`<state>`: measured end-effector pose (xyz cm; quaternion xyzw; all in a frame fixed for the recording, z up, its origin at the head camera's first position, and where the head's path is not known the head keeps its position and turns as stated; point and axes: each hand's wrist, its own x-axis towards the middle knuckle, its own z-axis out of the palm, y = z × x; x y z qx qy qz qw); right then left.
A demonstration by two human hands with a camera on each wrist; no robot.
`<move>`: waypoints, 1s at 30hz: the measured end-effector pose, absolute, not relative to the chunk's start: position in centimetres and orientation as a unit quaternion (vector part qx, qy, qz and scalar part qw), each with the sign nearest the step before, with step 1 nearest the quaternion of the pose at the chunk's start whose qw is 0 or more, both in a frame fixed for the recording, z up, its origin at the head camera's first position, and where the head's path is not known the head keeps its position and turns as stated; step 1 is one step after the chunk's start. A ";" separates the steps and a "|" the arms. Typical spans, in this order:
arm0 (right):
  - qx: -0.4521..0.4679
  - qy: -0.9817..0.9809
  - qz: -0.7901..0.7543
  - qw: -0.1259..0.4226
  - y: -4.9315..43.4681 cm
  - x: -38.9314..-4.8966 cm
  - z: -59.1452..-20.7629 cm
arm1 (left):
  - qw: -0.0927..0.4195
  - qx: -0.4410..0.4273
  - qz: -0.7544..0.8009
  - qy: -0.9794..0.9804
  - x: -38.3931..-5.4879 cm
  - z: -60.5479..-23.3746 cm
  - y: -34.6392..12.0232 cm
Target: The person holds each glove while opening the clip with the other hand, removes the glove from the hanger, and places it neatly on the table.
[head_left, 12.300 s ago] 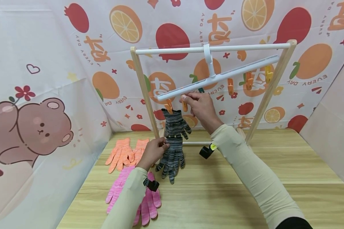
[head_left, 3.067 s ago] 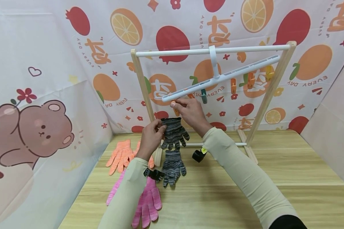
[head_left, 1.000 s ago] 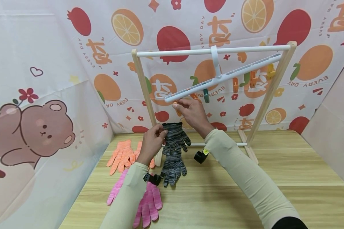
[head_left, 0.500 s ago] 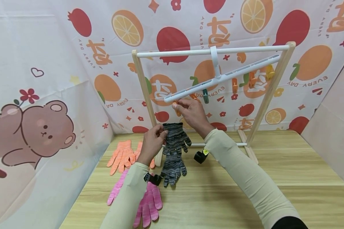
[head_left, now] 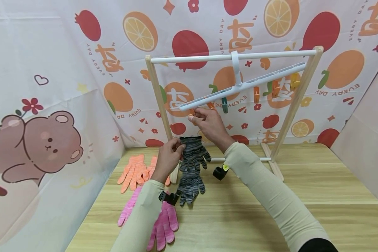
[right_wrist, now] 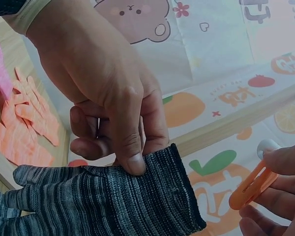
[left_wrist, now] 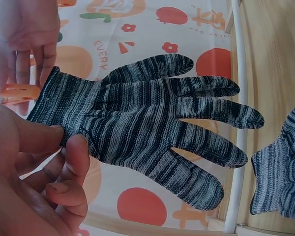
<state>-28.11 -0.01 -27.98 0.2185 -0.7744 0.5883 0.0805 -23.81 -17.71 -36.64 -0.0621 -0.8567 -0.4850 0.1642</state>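
My left hand pinches the cuff edge of a grey-and-black striped knit glove, which hangs fingers down. A matching striped glove lies on the table below it. Just above the cuff, my right hand pinches an orange clothespin at the low left end of a white hanger. Between that clothespin and the cuff a gap shows in the right wrist view. The hanger tilts down to the left, hooked on the rack's top bar.
Other clothespins hang along the hanger: a dark green one, orange ones and a yellow one. Orange gloves and pink gloves lie on the table's left side. The rack's wooden posts flank the hanger.
Earlier the striped glove hung by its cuff at the orange clothespin, my left hand lower down. Now my left hand holds the cuff, below the clothespin. Over the last second the hands barely move.
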 end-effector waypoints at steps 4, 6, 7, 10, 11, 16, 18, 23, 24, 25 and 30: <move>0.219 -0.767 0.599 0.070 0.1 -28.1 -27.9 | 0.161 -0.062 -0.485 -0.857 -23.9 -36.8 -17.7; 0.220 -0.766 0.600 0.070 0.3 -28.1 -27.7 | 0.161 -0.066 -0.486 -0.857 -24.0 -36.8 -17.7; 0.220 -0.765 0.601 0.069 0.3 -28.1 -27.6 | 0.162 -0.067 -0.486 -0.856 -24.0 -36.8 -17.7; 0.215 -0.767 0.601 0.062 0.6 -28.0 -27.5 | 0.165 -0.070 -0.484 -0.856 -24.0 -36.9 -17.8; 0.213 -0.769 0.600 0.059 0.6 -27.9 -27.5 | 0.166 -0.070 -0.482 -0.857 -24.0 -36.9 -17.8; 0.210 -0.774 0.595 0.048 0.7 -27.9 -27.6 | 0.165 -0.067 -0.478 -0.860 -24.0 -36.9 -17.7; 0.212 -0.778 0.589 0.055 0.8 -27.9 -27.7 | 0.164 -0.067 -0.478 -0.861 -24.0 -37.0 -17.7; 0.215 -0.790 0.570 0.070 1.1 -28.0 -27.8 | 0.165 -0.070 -0.479 -0.859 -24.1 -37.0 -17.8; 0.215 -0.792 0.567 0.070 1.2 -28.0 -27.8 | 0.165 -0.070 -0.482 -0.858 -24.1 -37.0 -17.7; 0.214 -0.796 0.562 0.071 1.3 -28.0 -27.7 | 0.165 -0.071 -0.484 -0.856 -24.0 -37.0 -17.7; 0.204 -0.810 0.546 0.067 1.8 -28.0 -27.8 | 0.158 -0.072 -0.492 -0.853 -23.9 -37.1 -17.4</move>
